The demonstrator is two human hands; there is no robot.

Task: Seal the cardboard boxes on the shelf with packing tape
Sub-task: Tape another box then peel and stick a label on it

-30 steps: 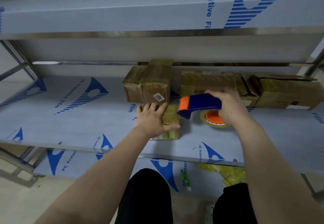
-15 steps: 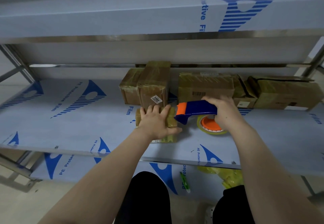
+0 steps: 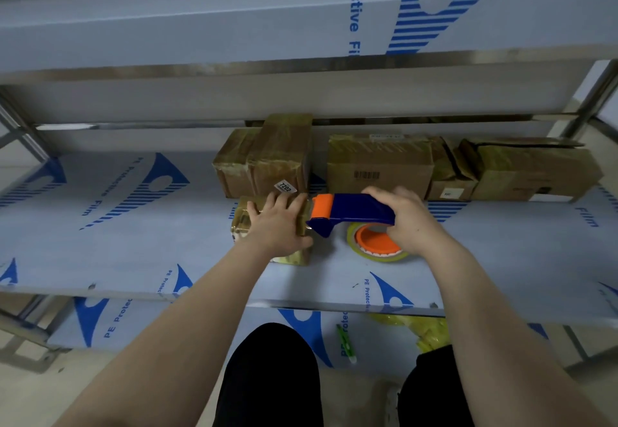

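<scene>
The left hand (image 3: pixel 277 226) lies flat, fingers spread, on the small box (image 3: pixel 241 222) near the front of the shelf (image 3: pixel 133 242), likely pinning it so the tape's pull won't slide it. The right hand (image 3: pixel 411 222) is curled tight round the dispenser (image 3: pixel 354 212) handle. The dispenser's orange nose meets the box's right end, just right of the left fingertips.

The left hand (image 3: pixel 277 226) and right hand (image 3: pixel 409 222) are bare, and so are both forearms (image 3: pixel 187 319), uncovered back to the view's lower edge. Below the left hand, plain black trousers (image 3: pixel 271 376) cover two legs, the cloth smooth and dark.
</scene>
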